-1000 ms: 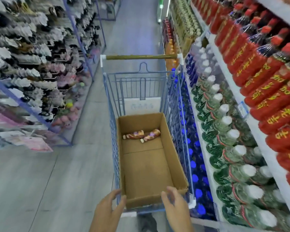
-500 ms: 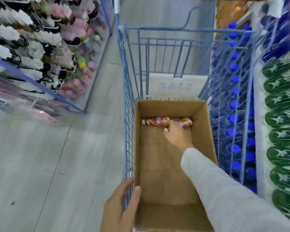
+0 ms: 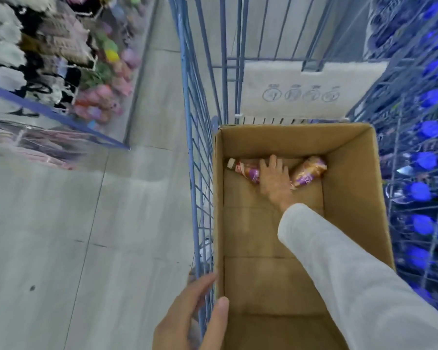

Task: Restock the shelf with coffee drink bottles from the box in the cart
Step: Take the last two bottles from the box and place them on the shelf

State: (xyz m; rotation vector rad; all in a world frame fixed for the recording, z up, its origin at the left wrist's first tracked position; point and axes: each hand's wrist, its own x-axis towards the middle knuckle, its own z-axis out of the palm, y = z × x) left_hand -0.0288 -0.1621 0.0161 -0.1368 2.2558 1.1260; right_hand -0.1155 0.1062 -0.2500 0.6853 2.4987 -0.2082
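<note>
An open cardboard box [image 3: 352, 188] sits inside the blue wire cart [image 3: 195, 152]. Two coffee drink bottles lie on their sides at the box's far end: the left bottle [image 3: 245, 169] with its white cap pointing left, the right bottle [image 3: 309, 170] slanting up to the right. My right hand [image 3: 276, 176], at the end of a grey sleeve, lies flat between them with fingers spread, covering part of each; no closed grip shows. My left hand [image 3: 195, 317] clasps the near left side of the cart and box, thumb inside the box.
Blue-capped bottles [image 3: 425, 160] fill the low shelf behind the cart's right mesh. A white card [image 3: 309, 92] hangs on the cart's far wall. A rack of soft goods [image 3: 61, 72] lines the left of the grey aisle floor [image 3: 86, 223].
The view has moved closer and lower over the cart. My right hand has reached further in and now lies flat across both bottles. My left hand keeps its hold on the cart's side.
</note>
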